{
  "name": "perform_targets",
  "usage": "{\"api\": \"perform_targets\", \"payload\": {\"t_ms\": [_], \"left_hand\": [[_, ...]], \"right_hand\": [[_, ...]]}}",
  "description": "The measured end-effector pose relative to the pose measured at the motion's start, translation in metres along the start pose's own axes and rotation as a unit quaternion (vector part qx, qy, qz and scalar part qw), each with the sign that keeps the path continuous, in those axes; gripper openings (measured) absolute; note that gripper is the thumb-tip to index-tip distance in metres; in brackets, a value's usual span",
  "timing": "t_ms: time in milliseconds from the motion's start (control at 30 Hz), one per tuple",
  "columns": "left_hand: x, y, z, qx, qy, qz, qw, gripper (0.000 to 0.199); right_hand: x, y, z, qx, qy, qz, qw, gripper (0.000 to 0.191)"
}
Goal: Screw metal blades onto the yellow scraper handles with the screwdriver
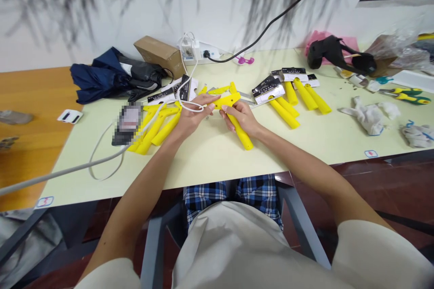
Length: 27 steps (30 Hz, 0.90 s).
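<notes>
Over the middle of the table I hold a yellow T-shaped plastic handle (241, 134) with both hands, its grip slanting down to the right. My left hand (192, 115) pinches the left end of the crosspiece. Around the neck, just below the crosspiece, my right hand (242, 116) is closed. Behind my hands lie more yellow handle parts (219, 90), partly hidden. To the left sit several yellow handles (151, 133) near black-and-white cards (166, 95). On the right, several yellow-handled tools (307, 94) have printed cards (267, 89) over their heads.
A white cable (101, 162) runs across the left side, passing close to my left hand. A blurred phone-like object (128, 123), a navy umbrella (93, 76) and a cardboard box (161, 54) are also left. Pliers (407, 95) and white gloves (368, 115) lie far right.
</notes>
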<state>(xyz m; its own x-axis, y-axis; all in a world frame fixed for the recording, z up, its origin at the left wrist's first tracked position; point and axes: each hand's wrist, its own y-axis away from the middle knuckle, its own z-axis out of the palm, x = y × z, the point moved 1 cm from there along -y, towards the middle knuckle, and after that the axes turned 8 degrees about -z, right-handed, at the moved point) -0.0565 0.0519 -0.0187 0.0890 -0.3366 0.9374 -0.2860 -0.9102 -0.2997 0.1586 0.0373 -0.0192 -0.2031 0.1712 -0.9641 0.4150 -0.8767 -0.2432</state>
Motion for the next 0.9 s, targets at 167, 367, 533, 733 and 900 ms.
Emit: {"api": "perform_targets", "payload": {"t_ms": [167,367,533,733,900], "left_hand": [[0.004,0.002,0.0,-0.01,-0.006,0.006,1.0,0.038],[-0.007,0.001,0.001,-0.005,0.023,-0.031,0.999,0.061],[-0.019,-0.004,-0.001,0.051,0.071,-0.052,0.995,0.061],[-0.023,-0.005,0.0,0.065,0.036,-0.063,0.995,0.058],[-0.028,-0.005,-0.007,0.036,-0.218,0.022,0.975,0.031]], "right_hand": [[-0.002,0.001,0.001,-0.006,0.025,-0.035,0.999,0.048],[-0.005,0.004,0.002,-0.005,0.014,-0.049,0.999,0.046],[-0.011,0.006,0.003,0.022,-0.006,-0.07,0.997,0.042],[-0.014,0.006,0.003,0.017,-0.036,-0.073,0.997,0.041],[-0.01,-0.001,0.003,0.034,-0.113,-0.037,0.992,0.039]]}}
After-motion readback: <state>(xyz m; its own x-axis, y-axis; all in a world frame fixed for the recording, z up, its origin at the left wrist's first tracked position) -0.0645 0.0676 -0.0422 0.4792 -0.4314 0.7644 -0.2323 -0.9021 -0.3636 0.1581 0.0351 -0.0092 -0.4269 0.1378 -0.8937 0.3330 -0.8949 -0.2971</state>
